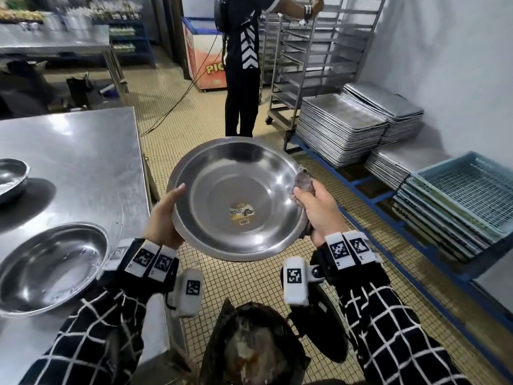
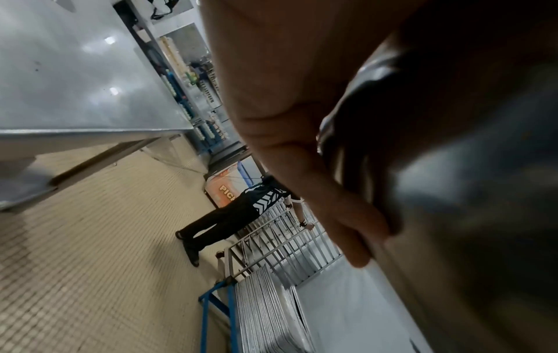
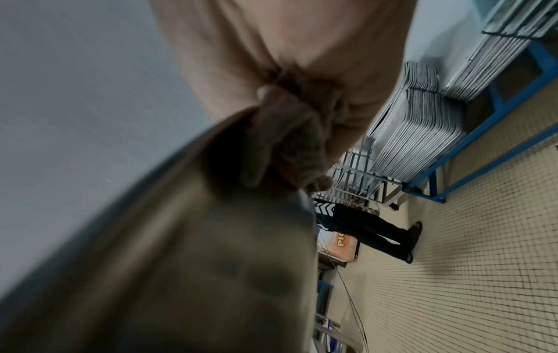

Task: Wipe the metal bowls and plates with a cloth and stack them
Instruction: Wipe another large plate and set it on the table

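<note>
Steel bowl (image 1: 236, 198) underside blurred; cloth (image 1: 304, 184) mostly hidden behind rim.

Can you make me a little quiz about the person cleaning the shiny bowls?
1. True or false: the left hand holds the bowl by its rim.
2. What does the right hand grip? A) cloth B) spoon C) brush
3. How many other bowls sit on the table?

Key: 1 true. 2 A. 3 two, a near one and a far one.
</note>
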### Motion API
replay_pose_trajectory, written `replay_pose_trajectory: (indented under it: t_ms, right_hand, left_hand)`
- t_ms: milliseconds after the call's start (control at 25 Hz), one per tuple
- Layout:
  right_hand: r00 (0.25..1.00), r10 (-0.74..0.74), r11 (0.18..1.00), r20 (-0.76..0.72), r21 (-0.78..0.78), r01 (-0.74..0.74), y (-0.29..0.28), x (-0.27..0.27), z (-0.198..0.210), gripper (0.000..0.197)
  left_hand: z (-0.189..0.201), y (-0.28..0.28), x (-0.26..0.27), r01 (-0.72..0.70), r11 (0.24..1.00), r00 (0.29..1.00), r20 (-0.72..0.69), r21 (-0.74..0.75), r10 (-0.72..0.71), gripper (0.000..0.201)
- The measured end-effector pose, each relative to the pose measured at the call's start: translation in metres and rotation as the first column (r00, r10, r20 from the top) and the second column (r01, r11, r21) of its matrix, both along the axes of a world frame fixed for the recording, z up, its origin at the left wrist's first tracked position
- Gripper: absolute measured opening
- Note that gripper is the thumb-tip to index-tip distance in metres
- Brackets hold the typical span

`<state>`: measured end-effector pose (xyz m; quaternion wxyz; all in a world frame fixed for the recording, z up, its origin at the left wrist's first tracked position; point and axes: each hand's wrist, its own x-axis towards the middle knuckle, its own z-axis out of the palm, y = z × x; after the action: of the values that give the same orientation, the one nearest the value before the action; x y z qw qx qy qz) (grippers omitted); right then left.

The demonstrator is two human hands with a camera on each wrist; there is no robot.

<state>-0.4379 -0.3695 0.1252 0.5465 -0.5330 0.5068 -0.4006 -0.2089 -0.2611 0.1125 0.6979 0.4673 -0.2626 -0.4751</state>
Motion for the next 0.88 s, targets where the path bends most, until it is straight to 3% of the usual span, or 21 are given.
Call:
replay_pose_trajectory:
  t_ms: [80,240,360,440,560,680,880]
  right_hand:
    - [1.000,-0.020,1.000,-0.019,-0.017,0.020,0.003,0.007,0.001,0.013]
    - [0.987,-0.151,0.988,0.050,-0.027,0.152,0.019,0.031,-0.006,0.025]
    - [0.972,-0.211,0.977,0.105,-0.001,0.213,0.024,0.038,-0.009,0.026]
    - [0.974,-0.205,0.979,0.095,-0.002,0.206,0.021,0.034,-0.006,0.026]
    - [0.991,-0.128,0.991,0.036,-0.020,0.129,0.012,0.018,0.002,0.021]
    - [0.999,0.019,0.999,-0.049,-0.045,-0.021,0.008,0.008,0.008,0.012]
    - [0.997,0.070,0.997,0.012,-0.028,-0.070,0.025,0.037,-0.004,0.014]
  left_hand:
    - [-0.004,-0.004,-0.004,-0.111,0.989,0.993,-0.031,0.099,0.114,0.028]
    - [-0.009,-0.011,-0.045,-0.183,0.977,0.982,-0.022,0.106,0.186,0.025]
    - [-0.021,-0.013,-0.064,0.001,0.985,0.996,0.086,0.170,-0.016,0.029]
    - [-0.024,-0.009,-0.056,0.121,0.970,0.969,0.185,0.213,-0.161,0.046]
    - [-0.014,0.002,-0.029,0.181,0.977,0.963,0.180,0.110,-0.199,0.049]
    - [0.000,0.009,-0.003,0.094,0.994,0.995,0.015,-0.058,-0.094,0.042]
    - [-0.004,0.018,-0.001,-0.182,0.976,0.983,-0.004,0.121,0.184,0.036]
